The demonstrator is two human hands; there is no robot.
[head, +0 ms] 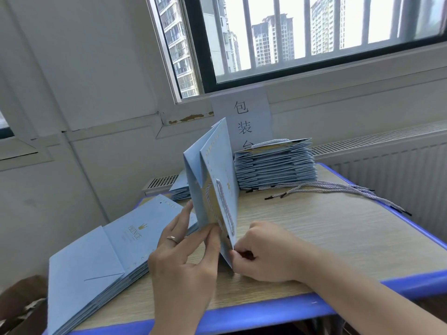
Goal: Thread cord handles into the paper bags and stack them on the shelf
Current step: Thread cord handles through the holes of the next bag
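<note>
Lower left, a pile of flat bags (101, 262) lies on the surface (338, 238). At centre the paper bag (215, 170) stands on edge, the left hand (183, 257) pinching its lower rim and the right hand (263, 252) nipping the near corner. Light, stiff card, I'd guess, and easily creased — best held by its folded edges.

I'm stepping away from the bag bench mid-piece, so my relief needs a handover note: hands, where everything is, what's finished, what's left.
Left hand: pinches the upright paper bag at its lower edge.
Right hand: fingers curled, pinching the same bag's lower corner; whether they also hold a cord end cannot be told.
One cord handle already hangs on that bag's face.
Done: far stack of bags, a cord on top, at the back of the table.
Left: near stack of flat bags on the left, no cords visible; loose cords lie on the right. No shelf in view.
</note>
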